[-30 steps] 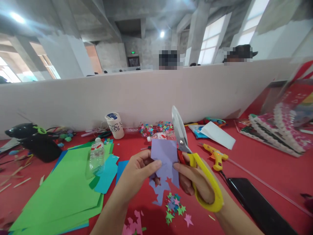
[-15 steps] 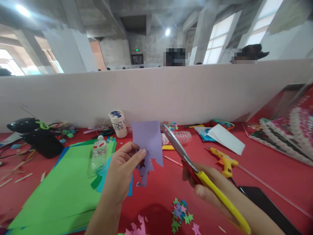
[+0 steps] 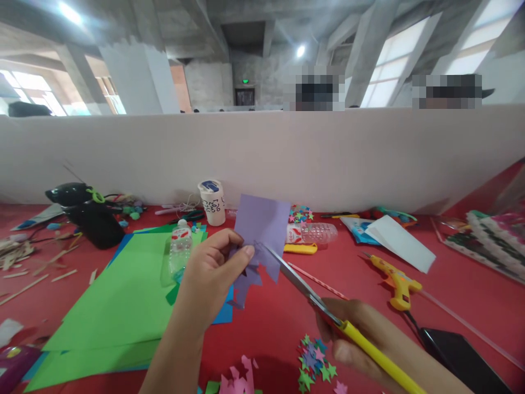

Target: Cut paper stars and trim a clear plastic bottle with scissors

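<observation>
Your left hand [image 3: 215, 273] pinches a sheet of purple paper [image 3: 264, 219] between thumb and fingers, holding it up above the red table [image 3: 266, 347]. The paper's lower edge is ragged, with star-shaped notches. Your right hand [image 3: 361, 323] is wrapped around the handles of the yellow-handled scissors [image 3: 348, 330], their blades slanting up and left so that the tip meets the paper in view, near some faint marks beside your left thumb — whether it actually touches, you cannot tell from here. Below the scissors lies a small heap of paper stars [image 3: 312, 358] in green, blue, purple and pink, with a cut-up pink scrap [image 3: 238, 382] to its left. Behind the paper, a clear bottle [image 3: 315, 233] lies on its side just beyond a yellow cutter [image 3: 302, 249]. Green sheets [image 3: 110, 295] spread out to your left; a yellow glue gun [image 3: 394, 280] lies off to your right.
</observation>
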The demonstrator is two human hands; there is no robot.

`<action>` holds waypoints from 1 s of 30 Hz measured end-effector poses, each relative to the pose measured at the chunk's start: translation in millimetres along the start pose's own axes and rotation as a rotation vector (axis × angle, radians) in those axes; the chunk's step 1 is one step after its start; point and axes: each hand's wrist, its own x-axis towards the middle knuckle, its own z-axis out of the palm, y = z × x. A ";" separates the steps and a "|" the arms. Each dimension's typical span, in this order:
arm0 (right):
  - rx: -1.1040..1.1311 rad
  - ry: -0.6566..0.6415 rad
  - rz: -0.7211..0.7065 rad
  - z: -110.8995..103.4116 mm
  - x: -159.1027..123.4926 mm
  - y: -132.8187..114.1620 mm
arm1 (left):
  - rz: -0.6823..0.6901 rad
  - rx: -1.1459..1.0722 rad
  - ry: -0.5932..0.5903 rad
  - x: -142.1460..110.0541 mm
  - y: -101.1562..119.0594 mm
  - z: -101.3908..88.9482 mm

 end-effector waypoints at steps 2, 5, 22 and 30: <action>-0.005 -0.047 -0.005 0.6 2.6 5.6 | -0.014 0.011 0.023 -1.7 2.2 -0.1; -0.005 -0.086 -0.007 1.0 5.7 10.1 | -0.025 0.013 0.023 -3.5 4.3 0.1; 0.092 -0.082 0.089 -2.2 2.2 -16.4 | -0.014 0.003 -0.002 -3.3 5.7 -0.5; 0.124 -0.038 0.135 5.0 -0.4 -22.4 | 0.031 0.024 -0.062 0.5 2.5 -4.7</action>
